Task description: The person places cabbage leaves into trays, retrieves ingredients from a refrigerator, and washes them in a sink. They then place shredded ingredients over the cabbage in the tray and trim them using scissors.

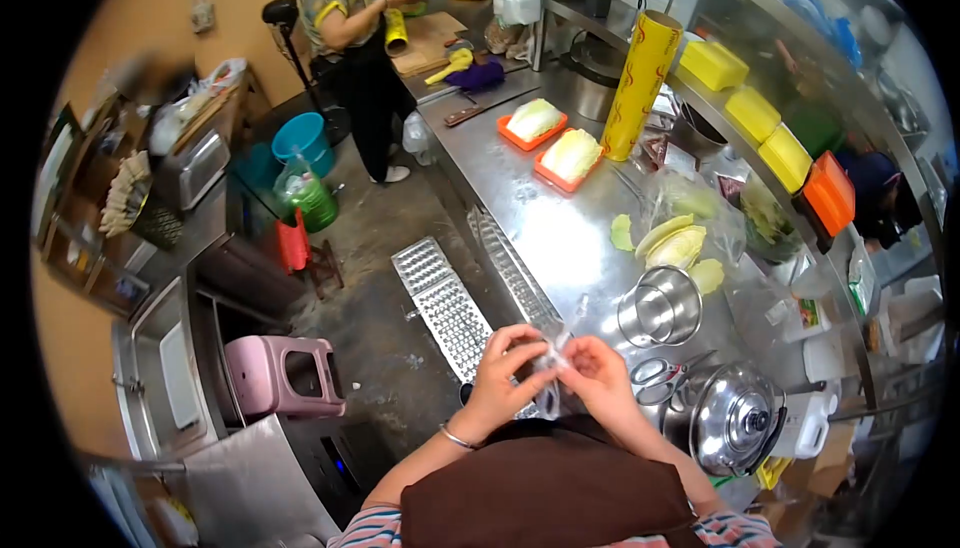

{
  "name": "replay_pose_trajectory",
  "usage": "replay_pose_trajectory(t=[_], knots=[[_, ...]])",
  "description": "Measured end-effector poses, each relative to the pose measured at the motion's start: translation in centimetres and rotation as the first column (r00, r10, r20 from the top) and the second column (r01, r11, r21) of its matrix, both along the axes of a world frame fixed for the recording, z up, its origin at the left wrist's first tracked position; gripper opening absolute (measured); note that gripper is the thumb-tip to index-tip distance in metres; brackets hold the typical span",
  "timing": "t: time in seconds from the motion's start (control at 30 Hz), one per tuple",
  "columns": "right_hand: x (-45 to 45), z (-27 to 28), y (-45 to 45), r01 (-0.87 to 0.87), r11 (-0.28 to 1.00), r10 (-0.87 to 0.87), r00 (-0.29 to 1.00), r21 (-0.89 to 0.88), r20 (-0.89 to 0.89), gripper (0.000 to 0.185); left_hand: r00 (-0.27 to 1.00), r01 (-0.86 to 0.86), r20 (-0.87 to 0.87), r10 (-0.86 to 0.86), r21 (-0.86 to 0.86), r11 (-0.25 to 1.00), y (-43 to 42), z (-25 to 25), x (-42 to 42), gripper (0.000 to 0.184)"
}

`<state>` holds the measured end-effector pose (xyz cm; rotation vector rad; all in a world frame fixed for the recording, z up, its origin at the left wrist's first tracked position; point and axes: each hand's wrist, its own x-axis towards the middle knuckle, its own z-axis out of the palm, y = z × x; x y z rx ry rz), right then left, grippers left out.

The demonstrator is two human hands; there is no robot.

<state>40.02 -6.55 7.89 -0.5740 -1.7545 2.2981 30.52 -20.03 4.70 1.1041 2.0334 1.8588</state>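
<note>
Head view: left fingers and right fingers in near-closed pinches on thin clear plastic.

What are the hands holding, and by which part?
A clear plastic piece, pinched in the left hand and the right hand; which part of it, I cannot tell.

No text is legible, including on the yellow roll.

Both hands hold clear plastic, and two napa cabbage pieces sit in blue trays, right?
Not quite: the head view shows orange trays. Two napa cabbage pieces do sit in them, and the left hand and right hand hold clear plastic.
</note>
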Motion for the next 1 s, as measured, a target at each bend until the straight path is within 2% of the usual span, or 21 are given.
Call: replay_pose_trajectory(t=[0.07,0.1,0.13,0.2,0.23,0.3,0.33,0.4,0.43,0.53,0.57,0.6,0.67,0.73,0.8,0.83,0.87,0.9,0.93,0.97,1.0], knots=[[-4.0,0.1,-0.4,-0.056,0.996,0.057,0.998,0.071,-0.004,0.020,0.999,0.040,-0.001,-0.041,-0.083,0.996,-1.3,-0.8,-4.2,0.021],[-5.8,0.3,-0.3,-0.107,0.993,0.105,0.994,0.056,0.028,0.022,0.997,0.057,0.064,-0.050,-0.105,0.993,-2.0,0.0,-6.0,0.023],[-7.4,0.6,0.0,-0.162,0.978,0.149,0.983,0.130,0.104,0.027,0.989,0.131,0.087,-0.121,-0.122,0.984,-2.7,-0.2,-8.0,0.021],[-10.4,0.6,0.4,-0.160,0.947,0.138,0.986,0.277,0.097,0.025,0.870,0.218,0.423,-0.252,0.129,0.967,-3.9,-0.6,-11.1,0.020],[-11.5,0.3,0.5,-0.149,0.950,0.128,0.987,0.275,0.093,0.025,0.784,0.197,0.541,-0.303,0.247,0.949,-4.2,-0.9,-12.2,0.020],[-13.4,-0.9,1.2,-0.065,0.886,0.072,0.997,0.460,0.003,0.021,0.620,0.128,0.687,-0.380,0.389,0.912,-4.0,-0.8,-14.5,0.022],[-14.0,-1.2,1.5,-0.045,0.886,0.050,0.999,0.462,0.002,0.021,0.558,0.052,0.739,-0.377,0.422,0.905,-3.5,-1.0,-15.5,0.019],[-14.9,-1.6,2.4,0.020,0.988,-0.016,0.999,0.155,-0.031,0.017,0.487,0.033,0.728,-0.482,0.536,0.843,-2.4,-1.9,-17.9,0.017],[-15.0,-1.9,3.0,0.040,0.999,-0.040,0.999,0.004,0.019,0.014,0.436,-0.047,0.788,-0.435,0.503,0.863,-1.5,-2.1,-18.7,0.015],[-15.1,-2.2,5.2,0.113,0.991,-0.116,0.993,-0.067,-0.032,0.016,0.402,0.061,0.789,-0.465,0.484,0.873,2.5,-1.0,-20.6,0.015],[-15.3,-1.3,5.7,0.195,0.980,-0.196,0.981,-0.041,-0.013,0.014,0.479,0.221,0.752,-0.453,0.396,0.891,4.2,-0.3,-21.1,0.017],[-15.2,-1.4,6.9,0.219,0.975,-0.221,0.975,-0.043,-0.029,0.014,0.642,0.417,0.666,-0.379,0.112,0.902,5.9,0.4,-21.6,0.021],[-14.2,-1.7,9.8,0.280,0.892,-0.247,0.960,0.355,-0.134,0.015,0.826,0.498,0.340,-0.450,-0.064,0.865,9.8,1.1,-22.7,0.024],[-13.5,-2.0,11.7,0.457,0.788,-0.415,0.889,0.412,-0.192,0.022,0.906,0.401,0.184,-0.382,-0.083,0.912,12.9,0.4,-24.3,0.024],[-12.4,-3.6,12.7,0.502,0.658,-0.528,0.839,0.561,-0.132,0.022,0.778,0.530,0.449,-0.439,-0.093,0.843,15.4,-1.1,-26.0,0.021],[-12.5,-5.3,12.9,0.529,0.636,-0.564,0.815,0.561,-0.129,0.022,0.720,0.548,0.548,-0.426,-0.073,0.833,17.0,-3.3,-25.7,0.024],[-13.0,-7.5,12.6,0.516,0.654,-0.600,0.799,0.553,-0.036,0.022,0.700,0.584,0.552,-0.453,-0.078,0.808,17.6,-5.1,-25.9,0.024],[-13.7,-8.4,12.3,0.507,0.668,-0.632,0.773,0.545,0.056,0.023,0.750,0.521,0.536,-0.387,-0.119,0.845,18.2,-6.4,-26.0,0.023],[-14.0,-8.9,12.1,0.365,0.596,-0.625,0.770,0.715,0.128,0.029,0.790,0.461,0.520,-0.326,-0.152,0.875,18.8,-7.8,-26.1,0.025],[-14.4,-9.3,11.7,0.401,0.529,-0.622,0.783,0.748,0.021,0.031,0.761,0.529,0.536,-0.365,-0.187,0.828,19.0,-7.9,-26.6,0.022],[-14.9,-8.8,11.2,0.373,0.461,-0.620,0.785,0.806,-0.009,0.032,0.710,0.478,0.614,-0.343,-0.064,0.876,18.8,-6.1,-26.1,0.021]])
